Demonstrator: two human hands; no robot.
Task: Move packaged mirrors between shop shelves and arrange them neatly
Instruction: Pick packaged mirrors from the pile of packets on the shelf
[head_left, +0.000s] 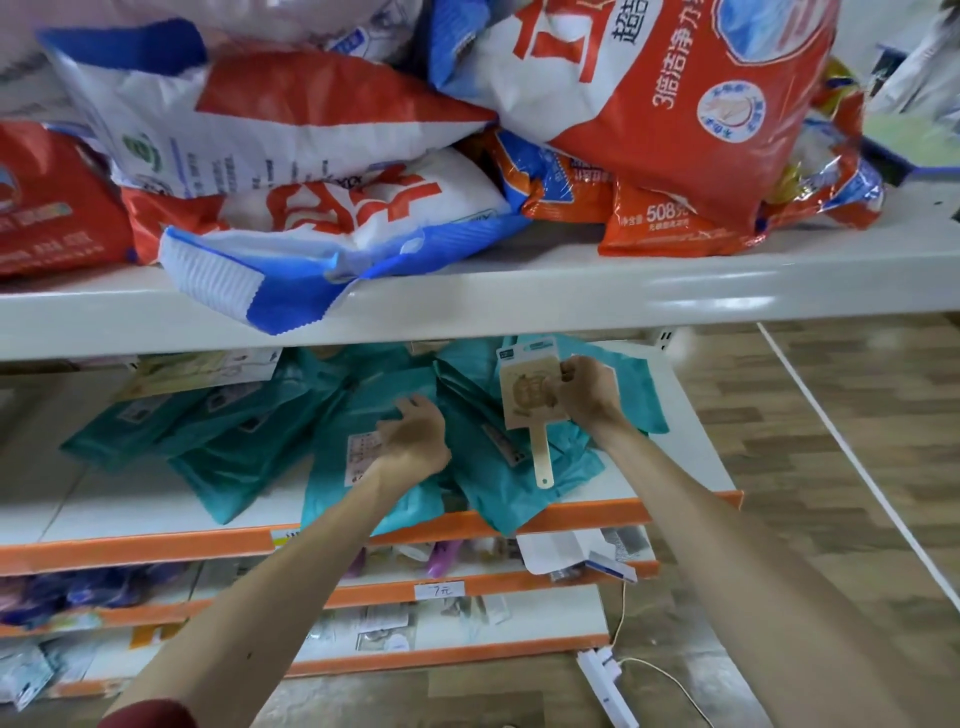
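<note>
The packaged mirror (527, 389) is hanging just above the middle shelf (156, 543), near its right end, and the right hand (587, 392) is pinching it by the right edge of its card, fingers curled tight round it. Right beneath it, teal flat packs (519, 483) are lying crowded and overlapping, covering most of the shelf there and poking over the orange front strip. The left hand (413, 439) is resting on another teal pack (353, 415) to the left with its fingers bent. I cannot tell whether it is gripping the pack or only touching it. Just overhead, the white upper shelf (571, 293) is sitting low, and the heaped detergent bags (311, 223) on it are drooping over its lip, crowding the gap above the mirror. Lower shelves with small goods and a price tag (439, 588) are showing below, and a white power strip (605, 680) is lying on the floor.

The mirror is looking pale beige, a squarish head with a rounded picture on it under a card topped in teal, and a slim handle. Its long axis is running from back to front of the shelf, leaning slightly, with the handle pointing toward the shelf's front edge and the card top toward the back.
</note>
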